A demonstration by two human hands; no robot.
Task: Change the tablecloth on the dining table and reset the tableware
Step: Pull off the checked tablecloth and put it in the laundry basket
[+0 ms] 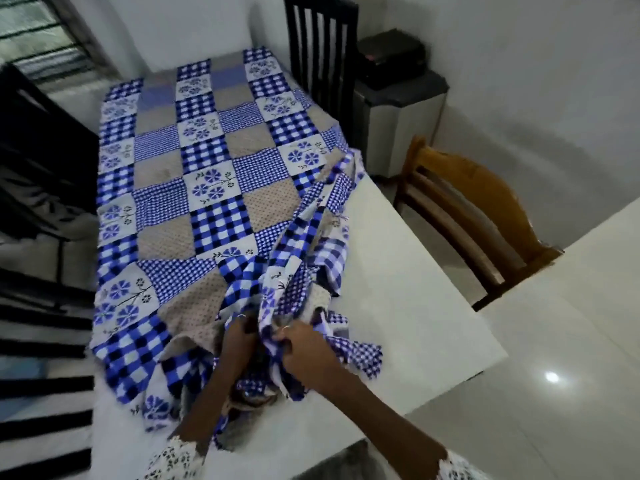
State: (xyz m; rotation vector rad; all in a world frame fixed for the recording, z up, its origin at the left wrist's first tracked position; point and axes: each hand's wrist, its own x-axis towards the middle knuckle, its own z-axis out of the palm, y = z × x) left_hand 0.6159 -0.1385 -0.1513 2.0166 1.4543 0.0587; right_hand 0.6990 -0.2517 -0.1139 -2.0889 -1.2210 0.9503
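where both hands' fingers [290,344] clamp, bunched tablecloth [207,188] on the white table [415,306]

At twelve o'clock we see a dark slatted chair [322,53] standing against the white wall. Just right of it, at about one o'clock, a grey and silver cabinet [401,123] carries a black box [391,57] on top. At three o'clock a brown wooden chair [464,216] stands on the glossy white floor [571,341]. At nine o'clock we make out another dark chair [38,150].
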